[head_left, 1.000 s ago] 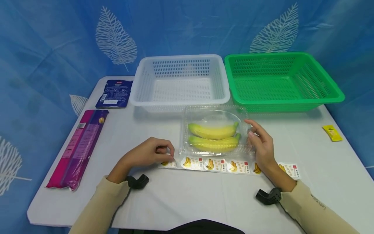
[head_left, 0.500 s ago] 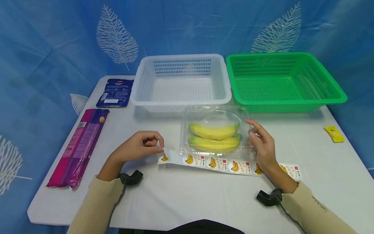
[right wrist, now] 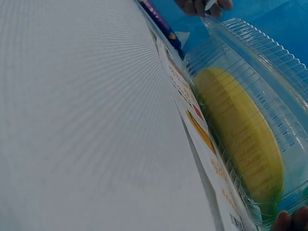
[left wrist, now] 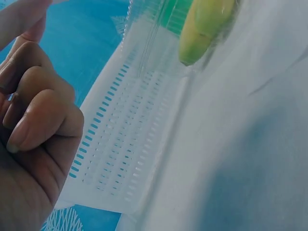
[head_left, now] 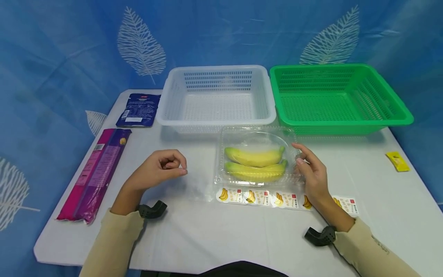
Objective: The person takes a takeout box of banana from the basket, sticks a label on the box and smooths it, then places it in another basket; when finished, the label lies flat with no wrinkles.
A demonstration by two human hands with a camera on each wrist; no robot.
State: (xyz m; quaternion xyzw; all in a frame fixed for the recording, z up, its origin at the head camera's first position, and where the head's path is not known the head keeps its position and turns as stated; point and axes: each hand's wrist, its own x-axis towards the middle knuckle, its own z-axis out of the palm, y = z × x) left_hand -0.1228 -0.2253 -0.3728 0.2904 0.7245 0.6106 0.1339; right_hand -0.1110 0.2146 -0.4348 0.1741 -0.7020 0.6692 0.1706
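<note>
Two yellow-green bananas (head_left: pixel 255 171) lie in a clear plastic clamshell container (head_left: pixel 221 154) in the middle of the table. Along its front edge runs a strip of banana-print stickers (head_left: pixel 256 197); my right hand and forearm cover part of it. My left hand (head_left: pixel 160 169) is raised left of the container, pinching a small whitish sticker between thumb and index finger; its printed face is not visible. At the container's right edge is my right hand (head_left: pixel 313 175), thumb and fingers curled on the plastic rim. In the right wrist view its fingertips (right wrist: pixel 291 220) touch the container's corner.
A white basket (head_left: pixel 216 123) and a green basket (head_left: pixel 342 124) stand side by side behind the container. A purple-pink packet (head_left: pixel 95 175) and a dark blue pouch (head_left: pixel 139 110) lie on the left. On the right is a small yellow sachet (head_left: pixel 397 161).
My left hand has lifted the strip's left end, then moved up and left with the sticker peeled away. The strip lies flat again, its left end without print. My right hand stays put.
</note>
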